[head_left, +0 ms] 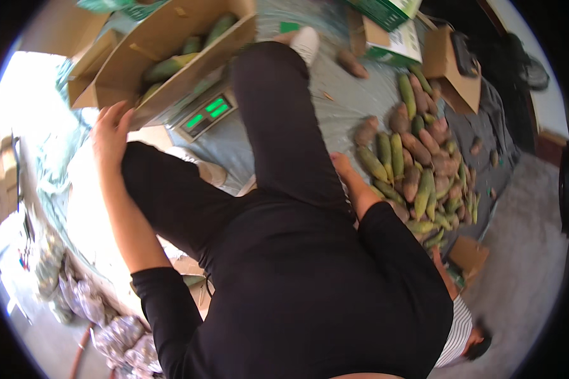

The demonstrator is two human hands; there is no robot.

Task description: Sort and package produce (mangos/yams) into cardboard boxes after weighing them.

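Observation:
My left hand [110, 134] is at the near left corner of an open cardboard box [189, 79], its fingers bent and apart. Whether they touch the cardboard I cannot tell. Inside the box lie several long green cucumber-like vegetables [171, 66]. Below its near side, a scale [203, 115] shows a lit green display. My right hand [342, 165] hangs beside my right knee, close to a big heap of green cucumber-like vegetables [425, 192] and brown tuber-like ones [416, 149]. Its fingers are mostly hidden by my leg.
Green and white cartons [395, 41] and a brown box [452, 69] stand beyond the heap. A lone brown tuber [351, 64] lies on the plastic sheet. At lower right a person in a striped shirt [455, 331] reaches toward the heap. Clear bags [123, 338] lie lower left.

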